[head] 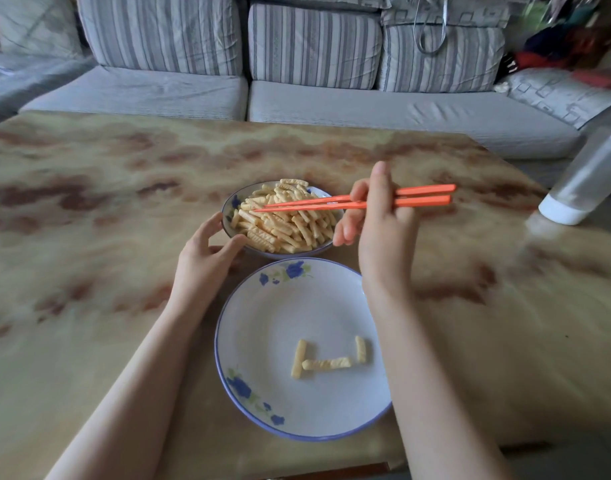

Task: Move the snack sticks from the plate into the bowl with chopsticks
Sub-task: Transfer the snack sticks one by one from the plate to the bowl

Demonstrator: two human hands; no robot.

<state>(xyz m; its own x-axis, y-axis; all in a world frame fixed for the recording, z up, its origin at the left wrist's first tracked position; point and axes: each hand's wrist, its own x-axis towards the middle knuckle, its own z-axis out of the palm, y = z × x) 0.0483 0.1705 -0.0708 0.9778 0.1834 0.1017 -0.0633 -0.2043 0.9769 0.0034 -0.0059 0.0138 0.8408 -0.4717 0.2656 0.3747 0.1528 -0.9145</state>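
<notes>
A white plate [262,323] with a blue rim and blue flowers lies near the table's front edge. Three yellow ridged snack sticks [326,362] lie on its right part. Just behind it stands a blue-patterned bowl [228,216] heaped with several snack sticks [286,226]. My right hand [380,220] grips a pair of orange chopsticks [332,202]; their tips hover over the left side of the bowl's heap, and I cannot tell if they pinch a stick. My left hand [207,254] holds the bowl's left rim with curled thumb and fingers.
The table [89,237] has a beige and brown marbled top. A clear plastic bottle [588,178] with a white cap lies tilted at the right edge. A grey striped sofa [297,81] runs behind the table.
</notes>
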